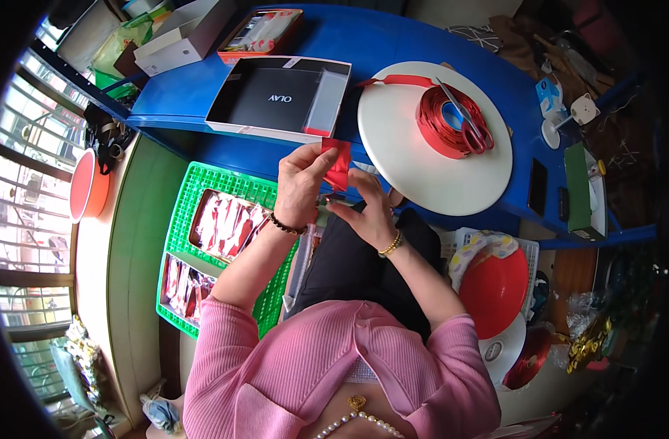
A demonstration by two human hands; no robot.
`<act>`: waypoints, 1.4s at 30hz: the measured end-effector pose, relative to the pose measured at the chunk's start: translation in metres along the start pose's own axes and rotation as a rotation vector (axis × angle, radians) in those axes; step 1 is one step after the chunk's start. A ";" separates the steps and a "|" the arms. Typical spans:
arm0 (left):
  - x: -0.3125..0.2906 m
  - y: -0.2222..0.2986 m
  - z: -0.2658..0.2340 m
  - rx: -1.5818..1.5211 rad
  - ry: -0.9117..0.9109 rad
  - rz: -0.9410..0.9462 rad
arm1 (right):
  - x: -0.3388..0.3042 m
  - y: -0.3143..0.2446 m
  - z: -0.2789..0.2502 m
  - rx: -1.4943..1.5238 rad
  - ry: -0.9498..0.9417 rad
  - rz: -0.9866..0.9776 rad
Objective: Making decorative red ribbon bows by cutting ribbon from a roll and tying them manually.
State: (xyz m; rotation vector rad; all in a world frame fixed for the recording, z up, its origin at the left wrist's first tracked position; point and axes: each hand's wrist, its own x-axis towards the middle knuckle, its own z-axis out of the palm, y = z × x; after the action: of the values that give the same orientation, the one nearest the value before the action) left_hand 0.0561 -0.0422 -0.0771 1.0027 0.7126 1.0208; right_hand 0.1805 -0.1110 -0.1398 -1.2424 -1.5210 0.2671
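Note:
My left hand [299, 183] pinches a short piece of shiny red ribbon [338, 165] in front of my lap, near the table's edge. Close beside the ribbon's lower right edge is my right hand [372, 214]. Its thumb and fingers are apart, and I cannot tell whether a fingertip touches the ribbon. Further off, on a round white board [400, 179], sits a roll of red ribbon [438, 130] with a blue core. Scissors [462, 117] with red handles lie across that roll, and a loose ribbon end [400, 79] trails to the left.
A shallow black-lined box [265, 99] stands on the blue table [393, 36]. A green plastic basket [181, 208] at my left holds trays of shiny red-and-silver pieces [228, 225]. At the right are a phone [538, 186], a green box [580, 192] and a red basin [495, 289].

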 end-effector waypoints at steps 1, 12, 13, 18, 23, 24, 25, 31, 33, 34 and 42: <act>0.000 0.005 -0.001 0.012 0.012 0.003 | 0.002 -0.005 0.002 0.004 -0.009 -0.009; 0.007 -0.018 -0.017 -0.121 -0.103 -0.287 | 0.027 -0.037 -0.029 -0.026 -0.020 -0.261; 0.007 -0.019 -0.020 -0.103 -0.183 -0.297 | 0.030 -0.036 -0.032 0.004 -0.024 -0.279; 0.014 -0.004 -0.043 0.194 -0.565 -0.049 | 0.036 -0.032 -0.047 0.142 -0.070 -0.194; 0.020 -0.001 -0.027 0.247 -0.930 -0.148 | 0.042 -0.028 -0.051 0.273 -0.046 -0.146; 0.019 -0.004 -0.020 0.260 -0.948 -0.188 | 0.043 -0.028 -0.051 0.309 -0.038 -0.106; 0.012 -0.008 -0.013 0.207 -0.935 -0.161 | 0.043 -0.027 -0.053 0.344 -0.029 -0.065; 0.009 -0.009 0.009 0.300 -0.848 -0.148 | 0.030 -0.015 -0.061 0.632 -0.060 0.298; 0.010 0.003 0.009 0.222 -0.702 -0.171 | 0.020 -0.009 -0.052 0.600 -0.040 0.230; 0.012 0.011 0.011 0.121 -0.606 -0.205 | 0.011 -0.008 -0.040 0.613 -0.060 0.238; 0.034 0.097 0.021 -0.131 -0.615 0.011 | -0.025 -0.001 0.046 0.382 -0.155 0.339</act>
State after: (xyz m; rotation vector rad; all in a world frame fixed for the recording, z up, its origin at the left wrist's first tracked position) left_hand 0.0527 -0.0010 0.0187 1.1272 0.1312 0.6981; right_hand 0.1383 -0.1117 -0.1705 -1.1820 -1.3014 0.8529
